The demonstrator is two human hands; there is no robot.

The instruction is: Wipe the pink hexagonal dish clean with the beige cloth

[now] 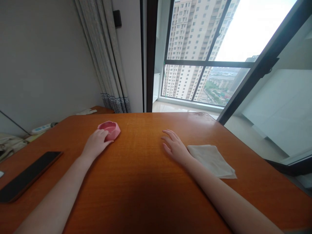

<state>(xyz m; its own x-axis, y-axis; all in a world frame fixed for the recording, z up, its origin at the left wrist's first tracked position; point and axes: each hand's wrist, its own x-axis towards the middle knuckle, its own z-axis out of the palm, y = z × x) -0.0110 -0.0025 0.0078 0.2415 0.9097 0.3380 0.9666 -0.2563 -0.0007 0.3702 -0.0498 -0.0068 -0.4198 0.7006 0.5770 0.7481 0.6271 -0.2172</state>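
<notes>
A pink faceted ashtray (114,131) stands upright on the brown wooden table at the far left of centre. My left hand (97,143) grips its near left side, fingers over the rim and thumb along the front wall. Part of the ashtray is hidden behind the fingers. My right hand (174,146) hovers at or just above the table right of centre, fingers spread and holding nothing. Beside its wrist lies a folded light-grey cloth (212,159), partly covered by the forearm.
The wooden table (136,182) fills the foreground. A long black pad (29,177) lies at its left edge. Beyond the left side is a white power strip (41,128). A grey curtain (107,58) hangs behind, and a large window (202,61) with dark frames is at the back right.
</notes>
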